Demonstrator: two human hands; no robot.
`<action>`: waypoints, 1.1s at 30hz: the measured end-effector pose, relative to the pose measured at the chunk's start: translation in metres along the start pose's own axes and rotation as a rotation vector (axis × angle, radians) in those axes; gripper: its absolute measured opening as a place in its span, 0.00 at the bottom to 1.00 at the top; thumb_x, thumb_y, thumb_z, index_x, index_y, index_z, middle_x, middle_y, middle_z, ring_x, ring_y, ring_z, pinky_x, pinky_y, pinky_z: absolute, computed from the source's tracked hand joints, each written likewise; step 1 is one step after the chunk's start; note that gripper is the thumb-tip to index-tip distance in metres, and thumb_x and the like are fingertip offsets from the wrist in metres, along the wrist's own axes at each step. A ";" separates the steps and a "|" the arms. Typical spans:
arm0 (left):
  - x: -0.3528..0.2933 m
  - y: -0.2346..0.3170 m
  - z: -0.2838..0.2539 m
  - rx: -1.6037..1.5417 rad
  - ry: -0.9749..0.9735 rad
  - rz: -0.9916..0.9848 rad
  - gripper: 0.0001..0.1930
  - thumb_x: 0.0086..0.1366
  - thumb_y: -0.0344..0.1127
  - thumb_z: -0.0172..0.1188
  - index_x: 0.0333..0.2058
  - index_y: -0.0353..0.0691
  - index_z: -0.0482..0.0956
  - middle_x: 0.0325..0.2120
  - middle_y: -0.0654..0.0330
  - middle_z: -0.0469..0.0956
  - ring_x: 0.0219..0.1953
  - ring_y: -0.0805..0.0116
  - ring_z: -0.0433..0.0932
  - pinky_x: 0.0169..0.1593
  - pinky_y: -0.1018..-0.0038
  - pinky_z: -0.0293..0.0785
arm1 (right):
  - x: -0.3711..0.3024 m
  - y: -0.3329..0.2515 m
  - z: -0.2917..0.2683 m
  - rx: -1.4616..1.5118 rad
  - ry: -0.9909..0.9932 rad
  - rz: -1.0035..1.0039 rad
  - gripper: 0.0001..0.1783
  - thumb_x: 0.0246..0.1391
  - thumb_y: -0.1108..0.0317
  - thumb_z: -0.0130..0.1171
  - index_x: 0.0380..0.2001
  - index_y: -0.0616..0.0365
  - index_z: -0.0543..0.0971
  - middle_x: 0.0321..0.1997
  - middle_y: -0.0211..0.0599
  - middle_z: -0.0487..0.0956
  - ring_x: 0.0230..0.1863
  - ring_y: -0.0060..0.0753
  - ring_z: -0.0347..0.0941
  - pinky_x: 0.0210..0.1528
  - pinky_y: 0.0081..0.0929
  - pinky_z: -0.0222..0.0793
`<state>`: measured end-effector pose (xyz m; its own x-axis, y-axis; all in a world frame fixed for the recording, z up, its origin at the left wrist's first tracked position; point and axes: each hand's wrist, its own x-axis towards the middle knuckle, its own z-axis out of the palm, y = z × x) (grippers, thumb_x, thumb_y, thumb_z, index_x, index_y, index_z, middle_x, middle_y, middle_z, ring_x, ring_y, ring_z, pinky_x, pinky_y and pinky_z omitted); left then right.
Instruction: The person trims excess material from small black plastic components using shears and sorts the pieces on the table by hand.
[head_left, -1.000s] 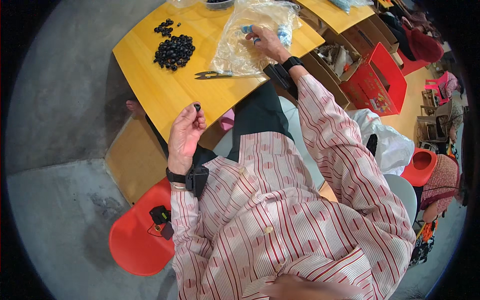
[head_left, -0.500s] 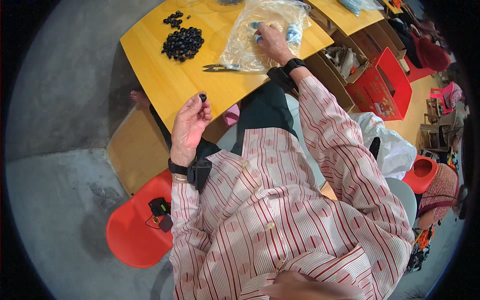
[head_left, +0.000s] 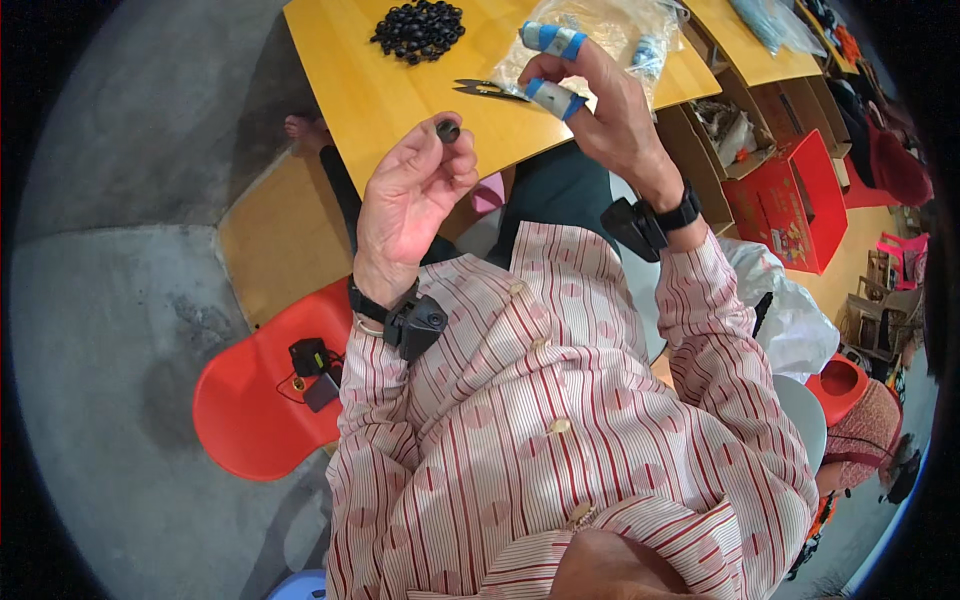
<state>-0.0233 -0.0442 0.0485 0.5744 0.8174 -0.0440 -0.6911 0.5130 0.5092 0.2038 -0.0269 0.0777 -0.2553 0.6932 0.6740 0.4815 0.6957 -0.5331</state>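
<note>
My left hand [head_left: 405,205] is raised over the near edge of the yellow table [head_left: 350,90]. Its thumb and fingertips pinch a small black ring-shaped piece [head_left: 447,131], with the hole showing. To the right, my right hand [head_left: 622,125] hovers in front of a clear plastic bag [head_left: 665,22]. Blue and white tape wraps its thumb and a finger, which stand apart with nothing visible between them. A pile of similar black pieces [head_left: 418,30] lies at the far left of the table. Dark thread snips [head_left: 488,90] rest between the hands, beside the bag.
Open cardboard boxes [head_left: 735,120] and a red box [head_left: 790,200] stand right of the table. A white sack [head_left: 785,310] is by my right arm. On my left, a red stool [head_left: 255,390] bears small black devices. Other people are at the far right.
My right hand has left the plastic bag and come nearer to me, toward my left hand. The left hand has risen slightly, still pinching the black piece. The view has shifted.
</note>
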 end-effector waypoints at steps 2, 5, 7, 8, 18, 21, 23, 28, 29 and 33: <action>-0.004 0.000 0.002 0.004 -0.017 0.012 0.14 0.64 0.32 0.54 0.47 0.32 0.69 0.36 0.57 0.73 0.35 0.72 0.70 0.41 0.77 0.67 | 0.003 -0.015 0.003 0.004 -0.019 -0.024 0.23 0.47 0.75 0.61 0.48 0.59 0.71 0.33 0.34 0.78 0.37 0.35 0.75 0.39 0.28 0.71; -0.010 -0.001 0.005 0.006 -0.037 0.021 0.14 0.65 0.32 0.54 0.46 0.33 0.68 0.36 0.58 0.72 0.35 0.73 0.70 0.41 0.77 0.67 | 0.005 -0.034 0.004 -0.002 -0.051 -0.052 0.24 0.46 0.75 0.62 0.49 0.59 0.70 0.32 0.34 0.78 0.36 0.36 0.74 0.38 0.28 0.71; -0.012 0.000 0.010 0.107 0.002 0.088 0.13 0.65 0.32 0.54 0.46 0.34 0.68 0.36 0.59 0.72 0.36 0.73 0.70 0.42 0.77 0.68 | 0.007 -0.039 0.004 -0.038 -0.120 -0.082 0.27 0.47 0.78 0.60 0.53 0.59 0.68 0.36 0.33 0.78 0.36 0.30 0.75 0.41 0.25 0.70; -0.014 0.000 0.012 0.106 0.002 0.089 0.13 0.65 0.32 0.54 0.46 0.34 0.68 0.36 0.59 0.72 0.36 0.73 0.70 0.42 0.77 0.68 | 0.006 -0.043 0.006 -0.023 -0.114 -0.067 0.28 0.46 0.79 0.60 0.53 0.59 0.69 0.36 0.33 0.78 0.36 0.31 0.75 0.41 0.26 0.70; -0.021 0.000 0.009 0.163 -0.065 0.137 0.14 0.65 0.32 0.55 0.46 0.35 0.68 0.36 0.60 0.72 0.37 0.73 0.71 0.45 0.77 0.68 | 0.008 -0.055 0.005 -0.054 -0.122 -0.135 0.30 0.43 0.80 0.61 0.53 0.59 0.69 0.34 0.32 0.78 0.35 0.31 0.75 0.40 0.26 0.71; -0.020 0.000 0.007 0.130 -0.056 0.123 0.14 0.64 0.32 0.54 0.47 0.34 0.67 0.37 0.59 0.73 0.37 0.73 0.72 0.46 0.76 0.69 | 0.007 -0.054 0.006 -0.067 -0.130 -0.128 0.30 0.42 0.79 0.62 0.53 0.59 0.70 0.34 0.32 0.78 0.35 0.31 0.75 0.40 0.26 0.71; -0.021 0.000 0.008 0.100 -0.051 0.107 0.15 0.64 0.32 0.54 0.48 0.34 0.67 0.37 0.59 0.73 0.38 0.72 0.72 0.47 0.75 0.69 | 0.005 -0.057 0.005 -0.037 -0.134 -0.094 0.29 0.43 0.79 0.62 0.52 0.59 0.70 0.34 0.32 0.78 0.35 0.31 0.75 0.40 0.26 0.71; -0.021 -0.001 0.015 0.177 0.101 0.117 0.17 0.65 0.33 0.53 0.51 0.33 0.66 0.37 0.58 0.73 0.38 0.74 0.72 0.48 0.76 0.70 | 0.002 -0.054 0.009 -0.034 -0.144 -0.074 0.26 0.42 0.77 0.62 0.48 0.58 0.70 0.33 0.31 0.78 0.34 0.35 0.73 0.38 0.29 0.69; -0.022 -0.001 0.014 0.177 0.103 0.117 0.17 0.65 0.33 0.53 0.51 0.33 0.66 0.37 0.58 0.73 0.38 0.74 0.72 0.48 0.76 0.70 | 0.002 -0.055 0.009 -0.037 -0.142 -0.082 0.28 0.43 0.79 0.61 0.52 0.59 0.70 0.34 0.32 0.78 0.35 0.32 0.75 0.40 0.26 0.71; -0.022 0.000 0.010 0.256 0.093 0.113 0.16 0.66 0.33 0.51 0.49 0.32 0.66 0.37 0.57 0.74 0.36 0.76 0.73 0.47 0.78 0.70 | 0.001 -0.055 0.008 -0.047 -0.141 -0.051 0.28 0.44 0.79 0.61 0.51 0.59 0.70 0.34 0.32 0.78 0.35 0.32 0.75 0.40 0.26 0.71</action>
<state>-0.0315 -0.0645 0.0587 0.4490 0.8923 -0.0470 -0.6087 0.3439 0.7149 0.1705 -0.0628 0.1031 -0.3935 0.6793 0.6194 0.5032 0.7230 -0.4733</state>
